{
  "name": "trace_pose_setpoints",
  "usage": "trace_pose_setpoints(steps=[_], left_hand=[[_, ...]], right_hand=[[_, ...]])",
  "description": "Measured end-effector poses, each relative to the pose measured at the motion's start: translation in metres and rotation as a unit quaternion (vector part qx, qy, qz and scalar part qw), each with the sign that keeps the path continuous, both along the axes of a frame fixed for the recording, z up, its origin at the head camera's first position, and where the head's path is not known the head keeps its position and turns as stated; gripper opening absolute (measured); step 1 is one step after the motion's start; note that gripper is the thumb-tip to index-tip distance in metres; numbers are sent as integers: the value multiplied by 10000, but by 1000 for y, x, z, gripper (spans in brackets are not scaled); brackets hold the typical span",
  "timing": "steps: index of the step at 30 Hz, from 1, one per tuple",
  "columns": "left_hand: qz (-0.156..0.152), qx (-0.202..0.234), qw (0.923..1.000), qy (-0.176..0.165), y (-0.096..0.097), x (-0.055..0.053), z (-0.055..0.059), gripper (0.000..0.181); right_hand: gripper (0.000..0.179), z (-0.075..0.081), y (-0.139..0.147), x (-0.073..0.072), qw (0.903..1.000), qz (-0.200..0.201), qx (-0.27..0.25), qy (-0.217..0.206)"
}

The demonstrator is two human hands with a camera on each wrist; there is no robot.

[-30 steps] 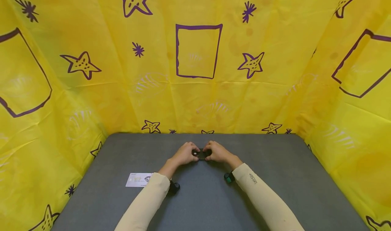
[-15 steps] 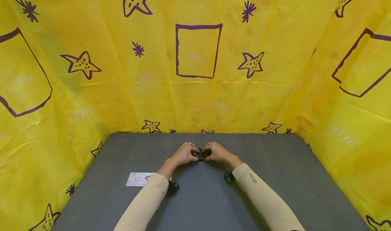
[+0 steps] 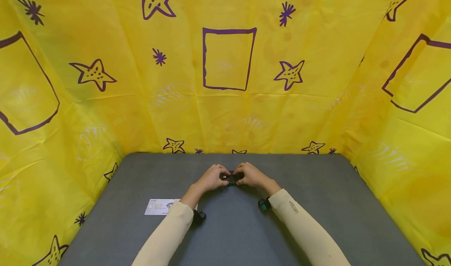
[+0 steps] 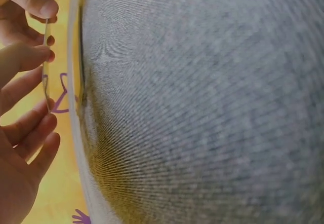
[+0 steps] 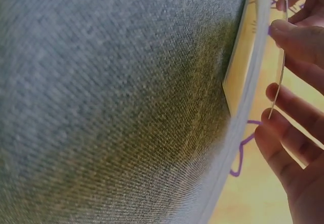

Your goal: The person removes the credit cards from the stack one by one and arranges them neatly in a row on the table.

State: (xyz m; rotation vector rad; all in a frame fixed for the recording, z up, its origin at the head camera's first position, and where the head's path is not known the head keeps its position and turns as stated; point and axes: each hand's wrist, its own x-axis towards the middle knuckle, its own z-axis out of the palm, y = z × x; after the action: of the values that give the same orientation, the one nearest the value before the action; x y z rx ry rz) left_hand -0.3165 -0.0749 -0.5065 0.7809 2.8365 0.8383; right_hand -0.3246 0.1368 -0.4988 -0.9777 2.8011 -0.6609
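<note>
Between the two hands, in the head view, shows a dark card [image 3: 230,178] with a small pale square and faint lettering. My left hand [image 3: 212,177] pinches the left end of a thin card [image 4: 46,64], seen edge-on in the left wrist view. At the other end, my right hand [image 3: 251,175] pinches it with thumb and fingers. The right wrist view shows it slightly bowed and clear of the table. Below it lies a glossy flat piece [image 5: 240,62] reflecting yellow. I cannot tell whether the dark card is the held one or that piece.
A white card [image 3: 155,207] printed VIP lies on the grey table [image 3: 232,234], partly hidden by the left forearm. Yellow cloth [image 3: 225,113] with purple drawings encloses the back and sides. Dark straps with cameras sit on both wrists.
Both hands keep their pinch at nearly the same spot. The left forearm has shifted very slightly to the left; the white card has not moved.
</note>
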Motion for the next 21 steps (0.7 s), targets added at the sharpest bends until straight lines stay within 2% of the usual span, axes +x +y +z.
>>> trace_pose_setpoints(steps=[12,21], left_hand=[[40,148,9996,241,-5,7,6,29],[92,185,9994,283,-9,13,8,28]], right_hand=[[30,2,-2,6,9998,-113,-138,80],[32,7,-5,13,9995,-8,-331,-2]])
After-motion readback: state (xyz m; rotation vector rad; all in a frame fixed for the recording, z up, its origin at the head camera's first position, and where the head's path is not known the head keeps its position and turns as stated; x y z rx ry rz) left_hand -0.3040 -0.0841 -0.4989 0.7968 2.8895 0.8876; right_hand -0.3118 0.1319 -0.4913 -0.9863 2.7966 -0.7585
